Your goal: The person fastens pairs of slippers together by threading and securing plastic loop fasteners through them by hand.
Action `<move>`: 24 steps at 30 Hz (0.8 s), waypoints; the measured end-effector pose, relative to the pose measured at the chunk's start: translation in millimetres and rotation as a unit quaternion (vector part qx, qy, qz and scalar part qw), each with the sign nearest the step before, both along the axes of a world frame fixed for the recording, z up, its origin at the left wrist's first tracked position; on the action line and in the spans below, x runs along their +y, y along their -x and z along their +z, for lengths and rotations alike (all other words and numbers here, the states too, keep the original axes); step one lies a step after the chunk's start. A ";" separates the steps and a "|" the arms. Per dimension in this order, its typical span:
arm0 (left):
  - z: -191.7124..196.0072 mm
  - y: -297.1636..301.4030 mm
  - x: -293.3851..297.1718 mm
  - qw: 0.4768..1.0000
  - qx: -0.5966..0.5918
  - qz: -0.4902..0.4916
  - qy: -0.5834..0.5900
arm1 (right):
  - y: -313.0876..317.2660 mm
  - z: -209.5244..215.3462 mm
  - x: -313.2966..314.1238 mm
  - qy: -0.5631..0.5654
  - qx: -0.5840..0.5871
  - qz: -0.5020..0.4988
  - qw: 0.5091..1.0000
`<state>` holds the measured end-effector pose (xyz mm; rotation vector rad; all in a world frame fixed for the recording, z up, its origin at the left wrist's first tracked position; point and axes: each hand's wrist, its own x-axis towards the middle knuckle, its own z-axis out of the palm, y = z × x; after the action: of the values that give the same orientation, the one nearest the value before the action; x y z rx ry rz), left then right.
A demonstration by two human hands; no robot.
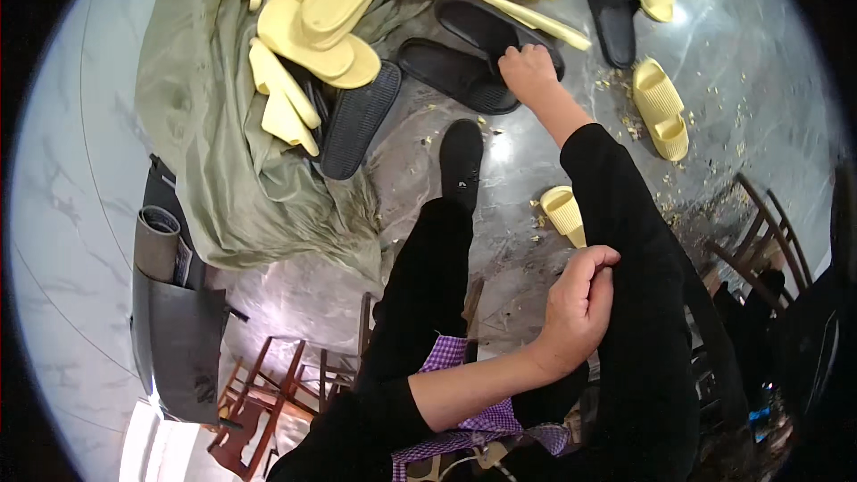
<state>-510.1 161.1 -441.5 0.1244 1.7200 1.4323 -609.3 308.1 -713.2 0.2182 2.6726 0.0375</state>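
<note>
My right hand (531, 76) reaches down to the floor, its fingers closed on the edge of a black slipper (478, 22). Another black slipper (455, 76) lies just beside that one, on the near side. Close to my body, my left hand (576, 312) is curled in a loose fist against the black cloth on my right side; I see nothing in it, though its palm is hidden. A small yellow slipper (562, 211) lies on the floor beyond this hand, partly covered by my right sleeve.
Yellow slippers (339, 0) pile up on a grey-green cloth (259, 205), with a black slipper (361, 120) leaning sole-out. More yellow slippers (661, 107) and a black slipper (611, 13) lie to the right among yellow scraps. Wooden chairs (768, 232) stand at right and lower left.
</note>
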 end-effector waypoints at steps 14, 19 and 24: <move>-6.9 39.7 -7.4 0.996 -0.028 0.080 0.005 | 16.3 -33.0 -52.5 0.064 -0.124 -0.079 0.987; 1.8 37.9 -7.4 0.994 -0.101 0.034 -0.011 | -33.7 -8.2 -62.6 0.027 -0.159 -0.084 0.983; 4.1 13.3 0.5 0.994 -0.096 0.005 -0.060 | -114.8 10.2 -60.9 0.046 -0.177 -0.158 0.970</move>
<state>-523.4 161.6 -437.4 0.0404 1.4814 1.5040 -494.5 247.2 -703.0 0.5502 2.2509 -0.1345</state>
